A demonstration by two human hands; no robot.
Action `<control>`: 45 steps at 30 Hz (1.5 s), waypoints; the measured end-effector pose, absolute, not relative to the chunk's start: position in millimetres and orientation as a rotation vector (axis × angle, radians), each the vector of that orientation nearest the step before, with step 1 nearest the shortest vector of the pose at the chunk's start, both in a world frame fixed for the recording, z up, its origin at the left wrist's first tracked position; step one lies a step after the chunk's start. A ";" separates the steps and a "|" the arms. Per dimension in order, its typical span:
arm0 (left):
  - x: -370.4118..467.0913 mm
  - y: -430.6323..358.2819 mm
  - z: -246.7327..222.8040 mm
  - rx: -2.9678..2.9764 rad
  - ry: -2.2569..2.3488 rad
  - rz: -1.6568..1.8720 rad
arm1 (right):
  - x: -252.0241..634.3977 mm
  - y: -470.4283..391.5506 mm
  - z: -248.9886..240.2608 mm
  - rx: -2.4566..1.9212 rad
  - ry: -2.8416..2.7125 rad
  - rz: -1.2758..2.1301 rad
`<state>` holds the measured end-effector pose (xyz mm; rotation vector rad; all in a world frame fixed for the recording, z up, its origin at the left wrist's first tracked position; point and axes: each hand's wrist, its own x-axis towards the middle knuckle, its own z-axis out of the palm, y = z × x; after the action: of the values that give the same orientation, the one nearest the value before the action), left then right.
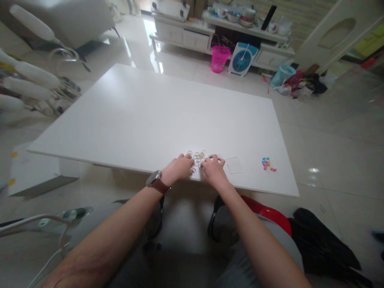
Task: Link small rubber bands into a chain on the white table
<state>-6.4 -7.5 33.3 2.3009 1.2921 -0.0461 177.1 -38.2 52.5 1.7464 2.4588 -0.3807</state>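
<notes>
Several thin coloured rings, like small rubber bands (pixel 198 156), lie in a loose pile at the near edge of the white table (pixel 150 116). My left hand (pixel 181 166) rests at the pile's left side, with bent fingers touching the outer rings. Across from it, my right hand (pixel 214 168) has its fingers bent and apart, the tips at the pile's right side. I see nothing clearly gripped in either hand; the undersides of the fingers are hidden. Just right of my right hand lies a flat, clear square piece (pixel 234 165), perhaps a lid or shallow case.
A cluster of small bright-coloured pieces (pixel 265 163) lies toward the table's right end. Beyond the table stand a pink basket (pixel 220 60), a blue-and-white fan (pixel 242 60) and a low cabinet (pixel 196 40). A red stool (pixel 270 214) is below at right.
</notes>
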 end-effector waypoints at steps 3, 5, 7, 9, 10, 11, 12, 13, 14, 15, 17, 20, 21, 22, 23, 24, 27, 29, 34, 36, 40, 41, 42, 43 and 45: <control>-5.9 -8.3 34.0 2.324 1.284 -0.073 | 177.2 -37.6 51.4 1.751 2.460 -0.408; -5.5 -9.0 34.2 2.322 1.289 -0.068 | 177.0 -37.6 51.1 1.770 2.464 -0.389; -4.9 -9.6 34.9 2.324 1.290 -0.065 | 176.1 -37.8 50.8 1.805 2.464 -0.341; -3.9 -10.1 36.4 2.330 1.295 -0.067 | 174.5 -37.8 50.6 1.854 2.443 -0.292; -3.2 -10.2 37.5 2.333 1.298 -0.070 | 173.6 -37.6 50.5 1.876 2.425 -0.275; -2.4 -10.2 38.7 2.333 1.303 -0.073 | 172.5 -37.2 50.4 1.893 2.406 -0.265; -1.4 -10.2 40.1 2.331 1.311 -0.078 | 171.4 -36.7 50.1 1.906 2.390 -0.260; -0.4 -10.1 41.5 2.330 1.319 -0.084 | 170.4 -36.1 49.8 1.914 2.378 -0.260; 0.7 -10.0 43.0 2.328 1.326 -0.093 | 169.4 -35.5 49.2 1.917 2.370 -0.264; 1.7 -9.8 44.3 2.326 1.333 -0.102 | 168.5 -34.8 48.5 1.918 2.364 -0.268; 3.3 -9.7 46.6 2.329 1.338 -0.116 | 167.0 -33.8 46.5 1.916 2.357 -0.273; 3.5 -9.9 48.1 2.334 1.340 -0.122 | 165.4 -33.2 43.2 1.898 2.355 -0.270; 3.0 -10.0 47.9 2.335 1.340 -0.121 | 165.0 -33.3 42.6 1.887 2.356 -0.270; 2.1 -10.0 47.4 2.337 1.339 -0.119 | 164.7 -33.5 42.3 1.873 2.357 -0.273; 1.0 -9.9 46.6 2.339 1.335 -0.118 | 164.6 -33.9 42.5 1.860 2.356 -0.278; -0.2 -9.8 45.5 2.343 1.329 -0.115 | 164.7 -34.4 43.0 1.847 2.355 -0.283; -3.5 -9.6 41.9 2.346 1.306 -0.099 | 165.8 -36.2 45.1 1.819 2.354 -0.286; -4.9 -9.7 40.1 2.339 1.301 -0.082 | 166.7 -37.2 45.3 1.805 2.369 -0.266; -5.1 -10.0 39.4 2.333 1.292 -0.078 | 166.7 -37.9 39.7 1.793 2.377 -0.243; -4.4 -9.3 40.4 2.330 1.295 -0.091 | 166.2 -37.7 37.6 1.780 2.386 -0.243; -2.3 -6.5 45.7 2.325 1.324 -0.053 | 167.1 -36.7 38.9 1.750 2.422 -0.275; -1.8 -5.6 47.9 2.328 1.335 -0.030 | 167.8 -36.0 40.3 1.755 2.428 -0.293; -1.3 -4.7 50.3 2.330 1.349 -0.009 | 168.7 -35.0 42.0 1.768 2.438 -0.313; -0.8 -3.8 52.9 2.324 1.365 0.011 | 169.7 -33.7 43.9 1.795 2.448 -0.334; 0.0 -1.6 57.6 2.281 1.395 0.067 | 171.7 -30.1 48.0 1.902 2.459 -0.389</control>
<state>0.0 -1.6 57.6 2.2811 1.3954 0.0673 171.7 -30.1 48.0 1.9017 2.4590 -0.3885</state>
